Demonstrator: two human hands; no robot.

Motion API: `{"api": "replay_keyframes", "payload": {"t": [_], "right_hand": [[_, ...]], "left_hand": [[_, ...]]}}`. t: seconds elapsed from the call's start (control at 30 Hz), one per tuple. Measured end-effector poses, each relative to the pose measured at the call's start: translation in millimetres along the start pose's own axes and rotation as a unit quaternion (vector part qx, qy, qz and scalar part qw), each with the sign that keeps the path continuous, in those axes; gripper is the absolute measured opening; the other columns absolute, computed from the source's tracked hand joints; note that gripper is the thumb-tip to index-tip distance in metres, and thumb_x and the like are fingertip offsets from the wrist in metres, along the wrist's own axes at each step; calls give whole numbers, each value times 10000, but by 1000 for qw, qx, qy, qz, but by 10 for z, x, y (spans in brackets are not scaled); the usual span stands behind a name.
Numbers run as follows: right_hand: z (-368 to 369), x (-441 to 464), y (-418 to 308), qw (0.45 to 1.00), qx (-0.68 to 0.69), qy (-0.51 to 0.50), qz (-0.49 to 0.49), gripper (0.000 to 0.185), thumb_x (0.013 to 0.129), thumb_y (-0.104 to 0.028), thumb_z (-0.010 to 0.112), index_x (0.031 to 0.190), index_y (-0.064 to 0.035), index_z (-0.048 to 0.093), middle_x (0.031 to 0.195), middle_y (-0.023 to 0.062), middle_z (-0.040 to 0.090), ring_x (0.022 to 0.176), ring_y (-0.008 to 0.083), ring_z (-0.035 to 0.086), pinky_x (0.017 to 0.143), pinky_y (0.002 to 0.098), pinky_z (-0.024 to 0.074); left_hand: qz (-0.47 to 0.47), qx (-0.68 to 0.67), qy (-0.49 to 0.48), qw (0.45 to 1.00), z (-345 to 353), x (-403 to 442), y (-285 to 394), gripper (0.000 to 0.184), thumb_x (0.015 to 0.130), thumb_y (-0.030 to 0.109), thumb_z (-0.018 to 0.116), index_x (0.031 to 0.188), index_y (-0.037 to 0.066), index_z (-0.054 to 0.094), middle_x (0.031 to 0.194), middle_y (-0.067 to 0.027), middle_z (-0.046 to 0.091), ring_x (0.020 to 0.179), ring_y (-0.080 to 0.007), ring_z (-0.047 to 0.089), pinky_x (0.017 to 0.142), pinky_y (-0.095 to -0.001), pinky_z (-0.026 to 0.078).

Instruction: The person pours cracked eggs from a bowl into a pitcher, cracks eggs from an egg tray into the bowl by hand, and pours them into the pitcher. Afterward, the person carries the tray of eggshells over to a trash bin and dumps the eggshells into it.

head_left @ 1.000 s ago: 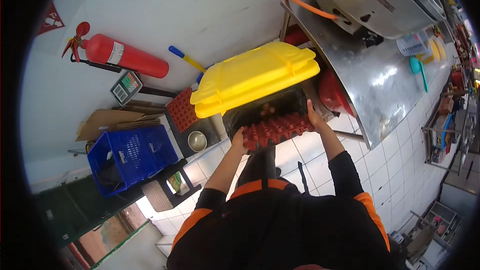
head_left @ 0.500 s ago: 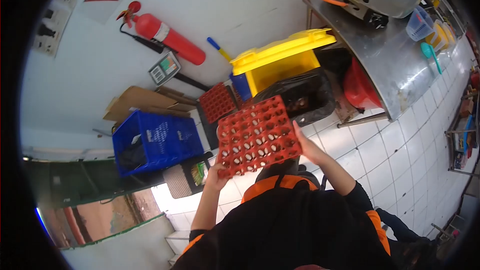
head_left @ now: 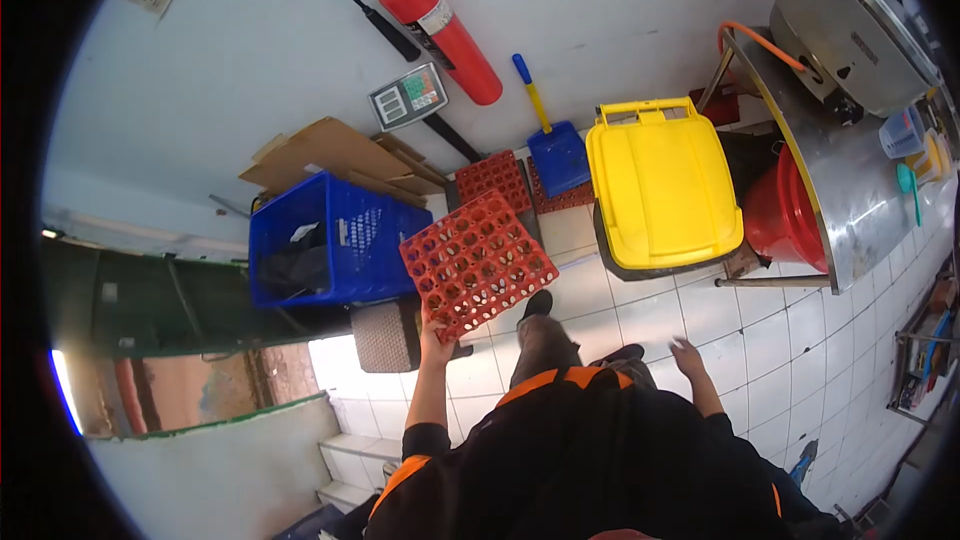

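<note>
My left hand (head_left: pixel 436 336) grips the near corner of a red egg tray (head_left: pixel 477 264), which is tilted and has holes showing pale floor through them. My right hand (head_left: pixel 688 354) is off the tray, over the tiled floor, with its fingers apart and nothing in it. Ahead of it stands a yellow bin (head_left: pixel 665 185) with its lid down and a dark liner edge showing below. Behind the held tray, another red egg tray (head_left: pixel 492 181) lies near the wall by the scale.
A blue crate (head_left: pixel 345 240) stands left, beside cardboard (head_left: pixel 330 155). A blue dustpan (head_left: pixel 560 157) leans near the wall, below a fire extinguisher (head_left: pixel 440 25). At right are a red tub (head_left: pixel 785 210) and a steel table (head_left: pixel 850 170). A digital scale (head_left: pixel 408 97) stands behind the crate.
The bin lid has come down. My right hand has let go of the tray and moved right. The tray, now in my left hand alone, is nearer the blue crate. The view has turned.
</note>
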State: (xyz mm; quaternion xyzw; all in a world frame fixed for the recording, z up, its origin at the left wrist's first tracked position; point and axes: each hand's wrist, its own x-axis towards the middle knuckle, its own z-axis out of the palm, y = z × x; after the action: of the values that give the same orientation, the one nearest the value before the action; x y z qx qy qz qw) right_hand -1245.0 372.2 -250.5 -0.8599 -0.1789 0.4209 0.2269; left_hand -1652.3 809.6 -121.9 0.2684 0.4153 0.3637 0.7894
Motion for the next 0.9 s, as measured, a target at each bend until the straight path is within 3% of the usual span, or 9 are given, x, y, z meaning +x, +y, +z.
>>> {"api": "replay_keyframes", "payload": {"t": [0.03, 0.1, 0.2, 0.3, 0.33, 0.43, 0.57, 0.73, 0.9], "right_hand": [[264, 117, 841, 990, -56, 109, -66, 463, 904, -356, 587, 1211, -10, 594, 1053, 202, 672, 952, 305, 651, 835, 381, 513], [321, -117, 1713, 976, 118, 56, 177, 409, 923, -326, 562, 1141, 16, 620, 1148, 222, 639, 1096, 376, 587, 944, 432, 466], [105, -817, 1124, 856, 97, 80, 502, 276, 913, -247, 596, 1084, -32, 625, 772, 120, 686, 642, 275, 637, 632, 384, 544], [393, -806, 445, 958, 77, 88, 262, 223, 921, -233, 602, 1071, -70, 631, 820, 101, 673, 679, 228, 631, 601, 331, 530], [492, -626, -42, 961, 169, 64, 208, 234, 931, -207, 578, 1122, -80, 625, 901, 75, 650, 758, 175, 605, 624, 293, 507], [625, 247, -2375, 970, 216, -23, -107, 431, 952, -246, 556, 1361, -116, 515, 1167, 74, 606, 1052, 171, 573, 784, 309, 522], [793, 1040, -4344, 778, 538, -323, 32, 563, 971, -326, 540, 1464, -130, 353, 1339, 124, 538, 1194, 266, 556, 925, 463, 517], [1551, 1632, -4662, 767, 520, -369, 66, 544, 903, -127, 635, 1397, -81, 412, 1331, 103, 549, 1169, 248, 579, 985, 491, 498], [2408, 1975, -4933, 651, 661, -360, 94, 524, 926, -131, 626, 1403, -193, 418, 1373, 40, 517, 1247, 264, 514, 997, 581, 446]], "left_hand": [[-15, 3, 19, 1000, -30, 273, 20, 778, 709, -54, 431, 1439, 207, 374, 1208, -63, 575, 958, -219, 611, 553, -267, 513], [-48, 12, 60, 997, -52, 801, 115, 790, 700, -71, 429, 1433, 220, 388, 1086, -30, 592, 803, -154, 578, 457, -216, 418], [-84, -12, 54, 995, -162, 1430, 245, 793, 684, -89, 419, 1427, 187, 400, 1084, -46, 595, 841, -176, 587, 448, -229, 427], [-106, -36, -19, 994, -365, 1948, 291, 800, 672, -96, 415, 1430, 155, 394, 1150, -70, 596, 927, -208, 609, 519, -279, 514], [-101, -35, 14, 994, -266, 2011, 360, 823, 661, -98, 411, 1446, 144, 373, 1257, -101, 570, 1065, -253, 603, 727, -346, 576], [-149, -39, -44, 987, -300, 2224, 572, 859, 647, -103, 404, 1470, 135, 339, 1355, -129, 517, 1192, -294, 550, 937, -414, 525], [-254, -58, -74, 963, -508, 2498, 726, 859, 657, -68, 405, 1486, 144, 324, 1373, -130, 505, 1166, -292, 566, 933, -412, 510], [-222, -43, -97, 969, -596, 2777, 1192, 615, 880, 225, 466, 1478, 174, 332, 1399, -110, 495, 1250, -294, 507, 1026, -445, 419], [-68, 73, 281, 954, -2316, 2101, 343, 609, 957, 332, 461, 1507, 194, 237, 1455, -109, 400, 1247, -301, 500, 925, -447, 473]]}}
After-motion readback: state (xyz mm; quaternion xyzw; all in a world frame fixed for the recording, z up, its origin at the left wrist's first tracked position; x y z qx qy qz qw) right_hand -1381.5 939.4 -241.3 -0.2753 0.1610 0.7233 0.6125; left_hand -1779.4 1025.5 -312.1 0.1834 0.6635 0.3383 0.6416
